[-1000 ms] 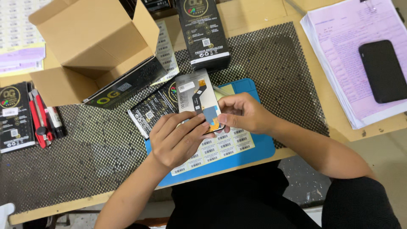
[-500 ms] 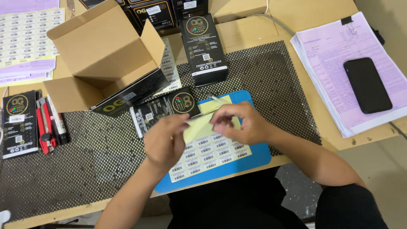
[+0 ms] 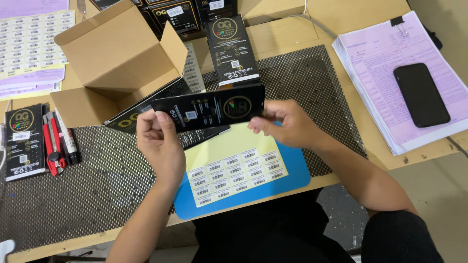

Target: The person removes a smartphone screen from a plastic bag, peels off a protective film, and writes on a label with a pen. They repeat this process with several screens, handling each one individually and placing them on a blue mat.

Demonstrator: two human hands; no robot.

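— Where's the black box (image 3: 209, 112)?
— Lifted flat above the label sheet (image 3: 236, 168). Left hand (image 3: 161, 143) and right hand (image 3: 287, 124) each have a closed grip on one end.

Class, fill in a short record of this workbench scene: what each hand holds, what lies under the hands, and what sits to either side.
left hand: grips left end of flat black package
right hand: pinches its right end
beneath: yellow sheet of barcode labels on blue board
left side: open cardboard box, red cutter
right side: black phone on pink papers
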